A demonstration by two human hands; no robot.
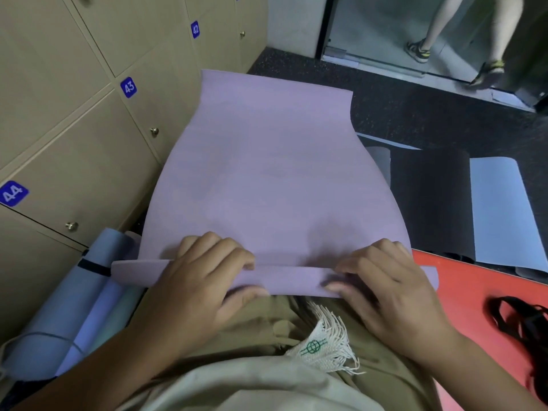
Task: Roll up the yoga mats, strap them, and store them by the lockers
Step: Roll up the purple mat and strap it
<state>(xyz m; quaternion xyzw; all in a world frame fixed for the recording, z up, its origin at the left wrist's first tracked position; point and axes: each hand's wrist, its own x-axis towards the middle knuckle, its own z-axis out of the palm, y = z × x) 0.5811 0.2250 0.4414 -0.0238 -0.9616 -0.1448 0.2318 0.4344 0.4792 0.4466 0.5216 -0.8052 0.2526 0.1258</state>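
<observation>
Now I see the lilac yoga mat (267,173) flat on the floor beside the lockers (74,129) | left hand (201,280) and right hand (385,289) fingers curl over its folded near edge | rolled blue mat (74,307) left.

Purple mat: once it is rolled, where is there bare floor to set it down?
Bare dark floor lies beyond the purple mat, toward the glass door. The locker side is crowded: rolled blue mats fill the gap. Right is taken by flat mats and black straps.
</observation>
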